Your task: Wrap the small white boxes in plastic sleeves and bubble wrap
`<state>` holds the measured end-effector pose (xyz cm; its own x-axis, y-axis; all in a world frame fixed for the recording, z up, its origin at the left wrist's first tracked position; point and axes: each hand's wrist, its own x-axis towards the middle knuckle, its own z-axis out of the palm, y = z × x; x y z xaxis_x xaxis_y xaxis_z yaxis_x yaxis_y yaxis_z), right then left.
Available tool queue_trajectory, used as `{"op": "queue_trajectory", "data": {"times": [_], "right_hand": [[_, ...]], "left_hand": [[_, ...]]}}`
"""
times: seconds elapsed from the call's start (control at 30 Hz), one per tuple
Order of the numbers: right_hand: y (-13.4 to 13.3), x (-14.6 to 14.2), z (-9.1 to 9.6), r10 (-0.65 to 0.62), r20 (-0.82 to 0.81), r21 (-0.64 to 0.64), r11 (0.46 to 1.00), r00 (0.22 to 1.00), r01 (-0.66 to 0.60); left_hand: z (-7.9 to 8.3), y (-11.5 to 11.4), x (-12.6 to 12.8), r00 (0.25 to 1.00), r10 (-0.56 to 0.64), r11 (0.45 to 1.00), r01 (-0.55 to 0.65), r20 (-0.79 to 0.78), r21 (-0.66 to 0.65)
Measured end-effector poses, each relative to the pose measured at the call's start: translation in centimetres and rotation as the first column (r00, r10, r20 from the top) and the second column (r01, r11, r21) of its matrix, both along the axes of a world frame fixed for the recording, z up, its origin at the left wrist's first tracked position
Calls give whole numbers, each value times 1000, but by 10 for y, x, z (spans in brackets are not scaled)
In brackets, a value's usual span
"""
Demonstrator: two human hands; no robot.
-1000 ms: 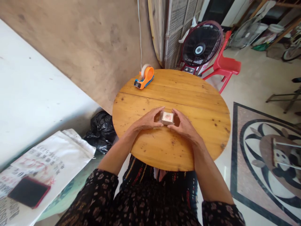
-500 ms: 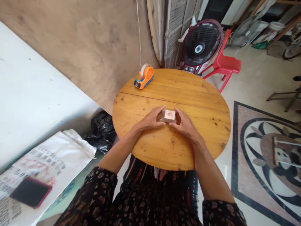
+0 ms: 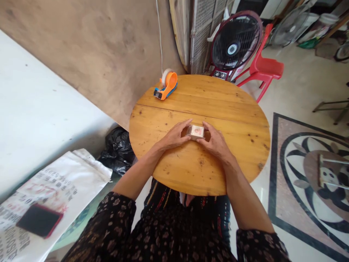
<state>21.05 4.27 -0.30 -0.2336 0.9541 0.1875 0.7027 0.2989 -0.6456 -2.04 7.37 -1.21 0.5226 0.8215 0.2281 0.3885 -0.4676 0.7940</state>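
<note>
A small box-shaped pack (image 3: 196, 131) lies on the round wooden table (image 3: 174, 163), its white top printed in red and its sides brownish and see-through. My left hand (image 3: 176, 135) rests on the tabletop at the pack's left, thumb and fingers spread in a curve around that end. On the other side my right hand (image 3: 216, 141) curves around the right end, its thumb by the near corner. Both hands are open, with gaps between palms and pack. Whether the fingertips touch the pack I cannot tell.
An orange and blue tape dispenser (image 3: 167, 85) stands at the table's back left. Behind the table are a fan (image 3: 236, 42) and a red chair (image 3: 268, 67). To the left lie a black plastic bag (image 3: 118, 149) and a phone (image 3: 40, 220) on a white printed sack (image 3: 79, 165).
The view has shifted slightly. Both hands stay around the pack, which remains at about the same place on the table.
</note>
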Motion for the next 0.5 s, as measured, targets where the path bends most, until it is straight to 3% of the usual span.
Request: {"op": "queue_trajectory", "data": {"times": [0.5], "right_hand": [[-3, -3, 4, -3, 16, 3, 1000, 1000, 3]], "left_hand": [[-4, 1, 0, 1000, -10, 1000, 10, 16, 7]]}}
